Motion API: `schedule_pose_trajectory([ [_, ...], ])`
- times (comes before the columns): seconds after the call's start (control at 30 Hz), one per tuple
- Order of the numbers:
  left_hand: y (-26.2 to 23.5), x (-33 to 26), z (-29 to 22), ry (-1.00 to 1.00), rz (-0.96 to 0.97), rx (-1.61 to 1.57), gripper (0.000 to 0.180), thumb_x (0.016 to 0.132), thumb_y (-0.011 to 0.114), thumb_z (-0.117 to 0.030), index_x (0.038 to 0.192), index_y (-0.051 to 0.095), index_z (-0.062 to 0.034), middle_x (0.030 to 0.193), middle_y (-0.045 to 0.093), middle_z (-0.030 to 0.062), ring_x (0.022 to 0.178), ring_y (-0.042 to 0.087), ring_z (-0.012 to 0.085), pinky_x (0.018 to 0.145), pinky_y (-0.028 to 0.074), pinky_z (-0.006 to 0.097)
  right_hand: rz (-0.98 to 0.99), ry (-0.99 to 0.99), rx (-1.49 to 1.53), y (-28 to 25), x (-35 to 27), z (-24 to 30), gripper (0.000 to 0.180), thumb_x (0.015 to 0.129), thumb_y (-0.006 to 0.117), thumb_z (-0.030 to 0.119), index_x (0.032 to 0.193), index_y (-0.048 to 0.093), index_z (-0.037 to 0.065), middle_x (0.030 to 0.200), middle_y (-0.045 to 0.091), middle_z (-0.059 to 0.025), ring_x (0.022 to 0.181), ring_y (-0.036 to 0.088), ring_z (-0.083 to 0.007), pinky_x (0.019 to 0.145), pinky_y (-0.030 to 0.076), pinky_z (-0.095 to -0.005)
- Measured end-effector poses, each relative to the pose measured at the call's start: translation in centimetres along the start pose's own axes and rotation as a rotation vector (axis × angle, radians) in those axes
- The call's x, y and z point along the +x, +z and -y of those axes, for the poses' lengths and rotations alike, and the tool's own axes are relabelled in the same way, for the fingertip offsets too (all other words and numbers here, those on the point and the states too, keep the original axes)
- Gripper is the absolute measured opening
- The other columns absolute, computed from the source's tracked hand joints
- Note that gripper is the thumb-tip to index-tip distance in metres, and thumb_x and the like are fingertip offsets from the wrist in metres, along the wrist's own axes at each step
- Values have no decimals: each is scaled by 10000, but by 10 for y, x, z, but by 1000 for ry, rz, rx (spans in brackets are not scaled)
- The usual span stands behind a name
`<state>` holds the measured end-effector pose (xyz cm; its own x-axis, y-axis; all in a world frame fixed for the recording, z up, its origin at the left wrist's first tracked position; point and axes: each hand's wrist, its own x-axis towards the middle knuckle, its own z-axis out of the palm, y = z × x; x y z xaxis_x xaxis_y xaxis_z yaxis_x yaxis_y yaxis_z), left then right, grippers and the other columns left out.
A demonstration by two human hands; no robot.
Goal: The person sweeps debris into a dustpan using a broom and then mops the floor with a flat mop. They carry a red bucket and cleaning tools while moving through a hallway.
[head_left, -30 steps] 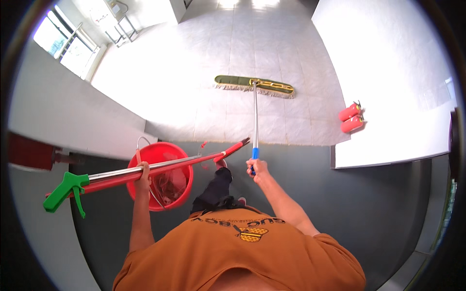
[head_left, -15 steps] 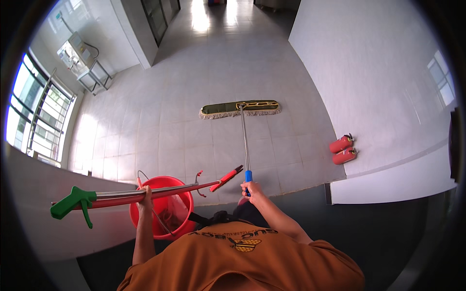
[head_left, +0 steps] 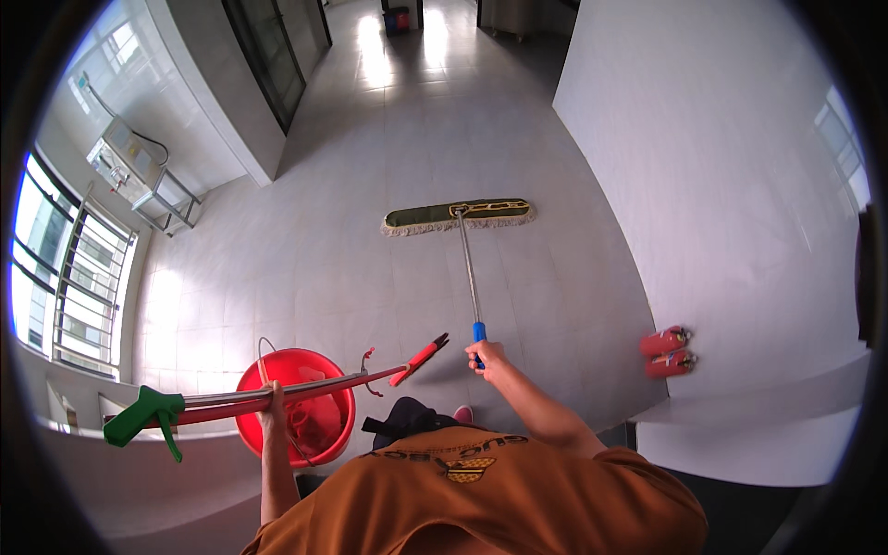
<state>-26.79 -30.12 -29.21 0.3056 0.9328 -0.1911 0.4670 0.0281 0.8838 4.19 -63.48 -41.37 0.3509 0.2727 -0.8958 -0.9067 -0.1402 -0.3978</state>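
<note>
My right hand point(head_left: 485, 355) is closed around the blue grip of a long-handled dust mop point(head_left: 469, 268). Ahead of me on the tiles lies its wide green mop head point(head_left: 416, 218) with a pale fringe. My left hand point(head_left: 271, 404) is wrapped round several poles held level: a litter picker with a green trigger handle point(head_left: 146, 416) and red-tipped claw, and a red-handled broom with a narrow red brush head point(head_left: 419, 360). Below that hand is a red bucket point(head_left: 344, 416), whose wire handle rises to it. Reddish contents inside the bucket cannot be made out clearly.
Two red fire extinguishers point(head_left: 668, 354) are by the right wall point(head_left: 684, 185). At the left are a barred window point(head_left: 88, 268) and a metal fixture on a stand point(head_left: 139, 166). A wall corner point(head_left: 250, 139) juts out beyond it; dark bins point(head_left: 398, 18) stand far off.
I have moved forward: the extinguishers, window and wall corner sit lower in view. The mop stays ahead of me, and both hands keep their grips.
</note>
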Motion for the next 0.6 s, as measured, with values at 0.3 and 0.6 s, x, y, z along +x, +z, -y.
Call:
schedule_pose_trajectory([
  [0.3, 141, 98, -77, -42, 122, 55, 261, 838, 600, -376, 765, 499, -146, 560, 375, -56, 457, 317, 36, 394, 231, 198, 50, 9, 43, 13, 122, 122, 162, 694, 593, 76, 678, 435, 107, 550, 448, -14, 392, 427, -125, 332, 230, -238],
  [0.6, 272, 200, -152, -162, 111, 25, 203, 839, 607, -325, 805, 538, -137, 592, 409, -51, 465, 347, 30, 395, 262, 188, 58, 52, 127, 26, 193, 233, 158, 691, 609, 82, 745, 465, 119, 564, 453, 0, 395, 421, -123, 336, 225, -252],
])
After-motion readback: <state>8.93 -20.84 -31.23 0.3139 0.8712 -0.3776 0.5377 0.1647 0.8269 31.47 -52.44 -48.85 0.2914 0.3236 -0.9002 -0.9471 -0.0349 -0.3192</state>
